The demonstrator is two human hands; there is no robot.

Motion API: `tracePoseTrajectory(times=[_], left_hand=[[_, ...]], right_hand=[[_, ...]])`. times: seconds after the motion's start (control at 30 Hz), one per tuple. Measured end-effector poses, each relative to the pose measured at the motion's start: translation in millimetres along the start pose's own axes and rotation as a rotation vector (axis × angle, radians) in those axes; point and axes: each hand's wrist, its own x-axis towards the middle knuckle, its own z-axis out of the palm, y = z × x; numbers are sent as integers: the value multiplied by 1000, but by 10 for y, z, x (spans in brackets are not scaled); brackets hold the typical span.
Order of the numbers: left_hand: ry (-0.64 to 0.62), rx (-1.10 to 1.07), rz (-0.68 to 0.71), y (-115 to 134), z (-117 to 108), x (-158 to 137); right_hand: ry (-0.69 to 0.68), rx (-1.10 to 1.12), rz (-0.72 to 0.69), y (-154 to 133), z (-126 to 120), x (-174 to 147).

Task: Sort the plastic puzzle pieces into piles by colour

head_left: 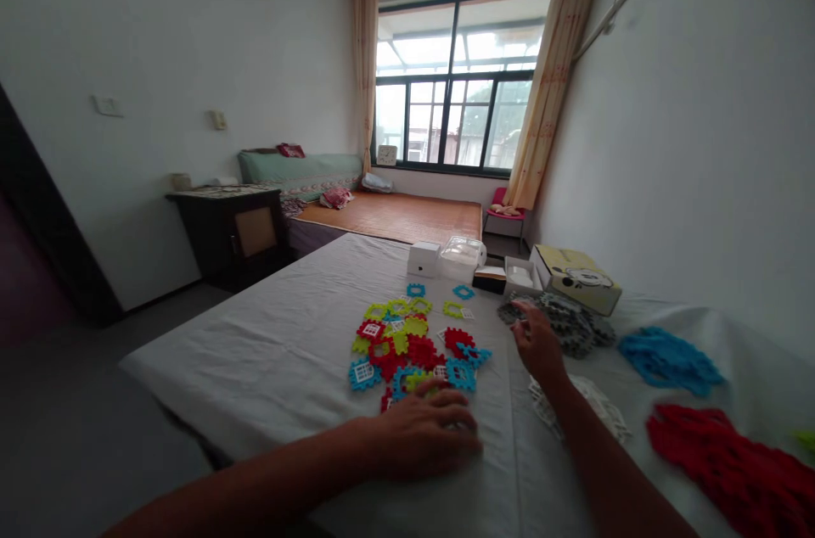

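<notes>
My left hand (pixel 433 432) lies low over the white cloth at the near edge of a colourful pile, fingers spread. A small whitish bit shows by its fingertips; I cannot make out what it is. Just beyond are interlocking plastic building pieces with toothed edges: red (pixel 421 350), yellow-green (pixel 415 324) and blue (pixel 461 374), some with white window lattices (pixel 363 372). My right hand (pixel 536 340) reaches to the near left edge of a heap of grey toothed pieces (pixel 576 333), thumb and forefinger apart. Whether it touches one is unclear. Under my right forearm lie white lattice pieces (pixel 595 404).
A blue heap (pixel 668 360) and a red heap (pixel 732 457) of pieces lie on the right. Along the far table edge stand a white box (pixel 424 260), a clear plastic container (pixel 461 258) and a yellow box (pixel 579 277). Beyond is a bed (pixel 395 214).
</notes>
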Motion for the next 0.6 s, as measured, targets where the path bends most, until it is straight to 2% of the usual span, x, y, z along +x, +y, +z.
tracePoseTrajectory(times=[0.1,0.27,0.37,0.47,0.6], left_hand=[[41,76,-138,-223,35,-53],[63,154,-386,-798,-131,-160],[122,113,-537,-1100,-241,-221],[219,21,-673,-1426,-313,-310],[236,-61,-959,-1832,-323,-503]], right_hand=[[-121,31,-34,-113,68,-76],[-318,106,-12,-191,150,-152],[-438,111,-9,-252,192,-187],[-523,25,25,-355,201,-227],[-602,-21,29,-514,190,-282]])
